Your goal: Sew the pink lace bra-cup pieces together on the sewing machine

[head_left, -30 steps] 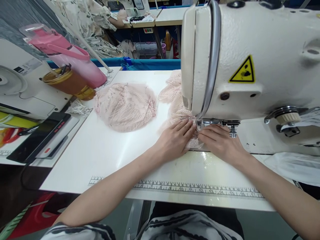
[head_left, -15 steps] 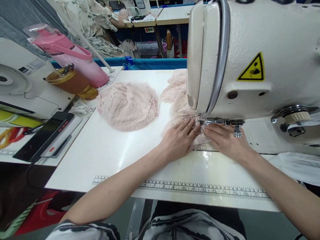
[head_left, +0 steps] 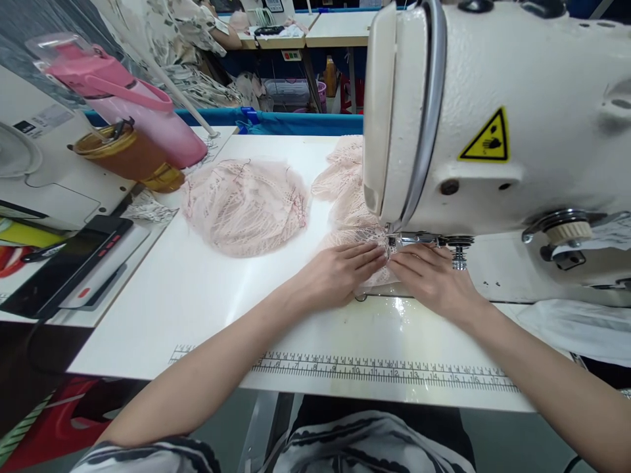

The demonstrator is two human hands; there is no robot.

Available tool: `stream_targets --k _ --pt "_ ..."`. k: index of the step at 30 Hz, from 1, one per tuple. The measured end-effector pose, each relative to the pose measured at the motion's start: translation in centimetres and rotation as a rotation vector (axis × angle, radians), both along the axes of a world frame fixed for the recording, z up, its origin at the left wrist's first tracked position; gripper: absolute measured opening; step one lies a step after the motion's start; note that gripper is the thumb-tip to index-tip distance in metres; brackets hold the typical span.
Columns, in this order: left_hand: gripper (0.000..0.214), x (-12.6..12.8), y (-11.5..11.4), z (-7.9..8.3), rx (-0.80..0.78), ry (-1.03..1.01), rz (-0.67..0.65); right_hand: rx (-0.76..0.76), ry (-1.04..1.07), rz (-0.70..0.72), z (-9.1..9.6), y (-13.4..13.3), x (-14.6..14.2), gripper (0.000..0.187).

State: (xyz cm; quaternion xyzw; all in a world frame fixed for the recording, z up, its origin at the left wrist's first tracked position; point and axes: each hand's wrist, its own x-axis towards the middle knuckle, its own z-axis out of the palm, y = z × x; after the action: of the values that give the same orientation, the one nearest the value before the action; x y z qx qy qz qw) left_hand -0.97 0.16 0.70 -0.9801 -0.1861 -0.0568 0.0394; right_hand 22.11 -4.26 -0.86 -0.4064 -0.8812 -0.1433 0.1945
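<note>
The pale pink lace is lying bunched on the white table, trailing down from beside the head of the sewing machine to the presser foot. It's looking sheer and soft, puffing into loose folds at the far end, its openwork pattern showing through, while the near edge is poking out between the hands. A second lace piece is sitting in a rounded heap to the left.

The left hand is resting flat on the fabric, palm down, fingers lying nearly side by side. The right hand is keeping its fingers together at the lace's near edge, just beside the foot; I can't make out whether they're pinching it. Only a narrow gap is separating the fingertips of the two hands.

Compared with half a second ago, the left hand is lying further left and flatter, its fingers pointing more sideways. The right hand is staying much the same against the machine.
</note>
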Motion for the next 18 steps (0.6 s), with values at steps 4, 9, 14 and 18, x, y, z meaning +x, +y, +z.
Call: stream_targets --k 4,9,14,18 --pt "0.053 -0.4 0.4 -0.1 -0.014 -0.032 -0.013 0.016 -0.004 0.062 -0.3 0.2 -0.3 0.029" --pt "0.047 -0.3 0.6 -0.4 0.003 -0.074 -0.004 0.05 0.034 0.059 -0.7 0.0 -1.0 0.026" --pt "0.043 0.0 0.3 -0.5 0.044 -0.086 0.016 0.061 0.029 0.062 -0.7 -0.2 -1.0 0.026" --pt "0.045 0.1 0.0 -0.6 0.062 -0.074 0.054 0.03 0.04 0.052 -0.6 -0.2 -0.6 0.026"
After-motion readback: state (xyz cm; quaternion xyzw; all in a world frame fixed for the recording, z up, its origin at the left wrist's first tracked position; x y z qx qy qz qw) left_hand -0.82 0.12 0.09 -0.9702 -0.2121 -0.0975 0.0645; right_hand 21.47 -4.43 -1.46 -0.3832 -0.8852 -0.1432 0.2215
